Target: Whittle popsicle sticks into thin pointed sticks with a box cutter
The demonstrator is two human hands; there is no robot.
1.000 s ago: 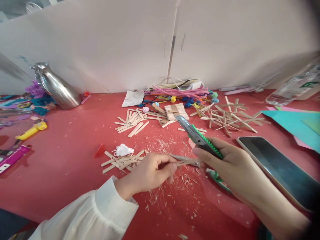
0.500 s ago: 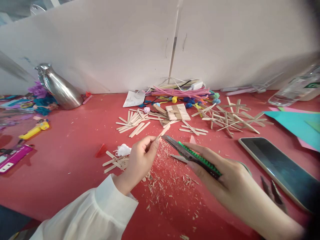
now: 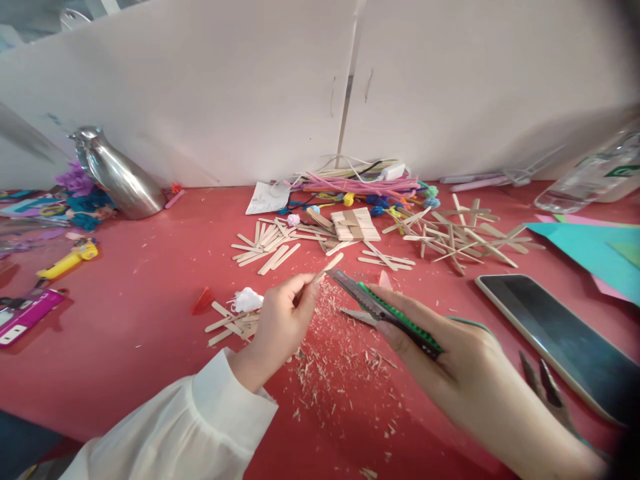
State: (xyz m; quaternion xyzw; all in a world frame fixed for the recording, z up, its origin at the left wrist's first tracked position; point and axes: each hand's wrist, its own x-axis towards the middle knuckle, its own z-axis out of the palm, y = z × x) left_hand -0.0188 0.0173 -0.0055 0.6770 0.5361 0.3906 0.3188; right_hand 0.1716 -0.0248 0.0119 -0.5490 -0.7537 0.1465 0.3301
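My left hand [image 3: 280,323] pinches a wooden craft stick [image 3: 327,265], its tip pointing up and to the right. My right hand [image 3: 450,360] grips a green utility knife [image 3: 385,312]; the blade end lies just below the stick's tip, close to or touching it. Both hands hover over a scatter of wood shavings [image 3: 340,360] on the red table [image 3: 150,347]. A small heap of cut sticks [image 3: 233,321] and a white crumpled scrap [image 3: 246,299] lie just left of my left hand.
Loose craft sticks [image 3: 273,243], a stick raft [image 3: 355,225], crossed sticks [image 3: 460,237] and pipe cleaners [image 3: 360,183] fill the middle back. A phone [image 3: 555,333], scissors [image 3: 543,387], coloured paper [image 3: 590,250] and a bottle [image 3: 590,175] lie right. A steel jug [image 3: 117,177] stands left.
My left hand lifted the stick from low over the table and turned its tip upward. The knife swung down from pointing up-left until its blade came to the stick's tip.
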